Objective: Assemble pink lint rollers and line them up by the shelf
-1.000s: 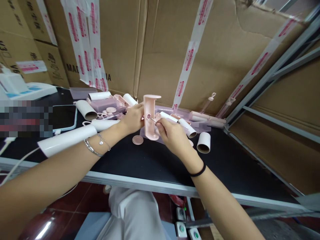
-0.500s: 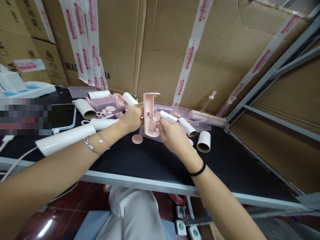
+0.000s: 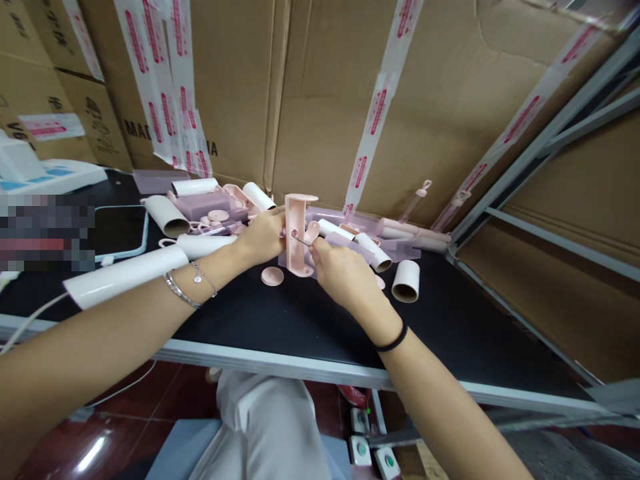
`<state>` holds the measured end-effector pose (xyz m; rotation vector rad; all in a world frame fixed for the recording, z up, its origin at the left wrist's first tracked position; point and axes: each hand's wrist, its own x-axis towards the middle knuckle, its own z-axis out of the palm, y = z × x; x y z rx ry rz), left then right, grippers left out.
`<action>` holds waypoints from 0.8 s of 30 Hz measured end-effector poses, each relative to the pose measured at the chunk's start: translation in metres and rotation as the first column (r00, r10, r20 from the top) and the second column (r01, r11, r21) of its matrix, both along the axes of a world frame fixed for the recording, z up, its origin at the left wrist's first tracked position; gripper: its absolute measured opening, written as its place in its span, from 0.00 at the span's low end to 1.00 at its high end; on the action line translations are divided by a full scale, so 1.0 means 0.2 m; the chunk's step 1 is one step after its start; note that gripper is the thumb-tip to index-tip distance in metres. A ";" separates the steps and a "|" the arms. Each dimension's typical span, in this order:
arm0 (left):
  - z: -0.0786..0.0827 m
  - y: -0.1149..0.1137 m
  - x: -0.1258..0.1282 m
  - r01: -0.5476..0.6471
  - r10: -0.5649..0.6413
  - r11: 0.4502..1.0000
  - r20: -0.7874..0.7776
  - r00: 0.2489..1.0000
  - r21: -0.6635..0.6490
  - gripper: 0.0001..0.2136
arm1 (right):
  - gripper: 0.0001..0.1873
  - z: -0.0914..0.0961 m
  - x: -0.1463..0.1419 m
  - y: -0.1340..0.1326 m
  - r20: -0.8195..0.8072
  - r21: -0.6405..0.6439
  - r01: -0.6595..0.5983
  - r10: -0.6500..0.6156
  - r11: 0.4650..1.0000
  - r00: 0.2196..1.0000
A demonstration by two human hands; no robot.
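Observation:
A pale pink plastic bracket (image 3: 295, 257) with a flange at each end stands upright above the table, its inner side towards me. My left hand (image 3: 263, 235) is closed on its left edge; the fingertips are hidden behind it. From the closed fingers of my right hand (image 3: 343, 267) a thin metal tool (image 3: 303, 241) sticks out, its tip at a hole in the middle of the bracket. The tool's handle is hidden in the palm. A pink rounded piece (image 3: 313, 231) shows just right of the bracket. Below my left hand, a round pink disc (image 3: 273, 276) lies on the table.
White tubes (image 3: 406, 281), pink parts and translucent purple sheets lie along the back of the black table (image 3: 310, 327). A long white tube (image 3: 125, 277) is under my left forearm. A phone (image 3: 120, 231) and cable lie left. A cardboard wall (image 3: 320, 100) stands behind; a metal frame (image 3: 545, 150) is right.
The bracket and both hands sit slightly lower in view, and the bracket's tilt differs a little. The tool's tip remains at the hole. The whole view has shifted slightly.

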<state>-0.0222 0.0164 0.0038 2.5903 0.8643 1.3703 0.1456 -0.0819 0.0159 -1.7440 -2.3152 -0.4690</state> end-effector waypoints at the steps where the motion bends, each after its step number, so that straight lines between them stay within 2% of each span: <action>1: 0.00 0.00 0.00 0.000 0.000 1.000 -0.023 1.000 0.009 0.05 | 0.20 0.00 0.00 0.00 0.001 0.004 -0.001 0.001 1.000 1.000; 6: -0.01 0.02 0.01 -0.044 0.057 0.995 -0.139 0.989 0.091 0.08 | 0.20 0.01 0.00 -0.01 0.003 -0.003 0.017 -0.017 1.000 1.000; 10: -0.01 0.02 0.00 -0.044 0.060 0.995 -0.174 0.983 0.094 0.07 | 0.20 0.01 -0.01 -0.01 0.009 0.004 0.004 -0.004 1.000 1.000; 18: -0.03 0.02 0.00 -0.077 0.108 0.990 -0.280 0.954 0.120 0.05 | 0.18 0.00 -0.01 -0.01 -0.004 -0.063 -0.006 0.006 0.998 1.000; 24: -0.02 0.02 0.00 -0.164 0.231 0.965 -0.367 0.901 0.204 0.06 | 0.16 0.02 -0.01 0.00 -0.007 -0.122 0.011 -0.012 0.993 1.000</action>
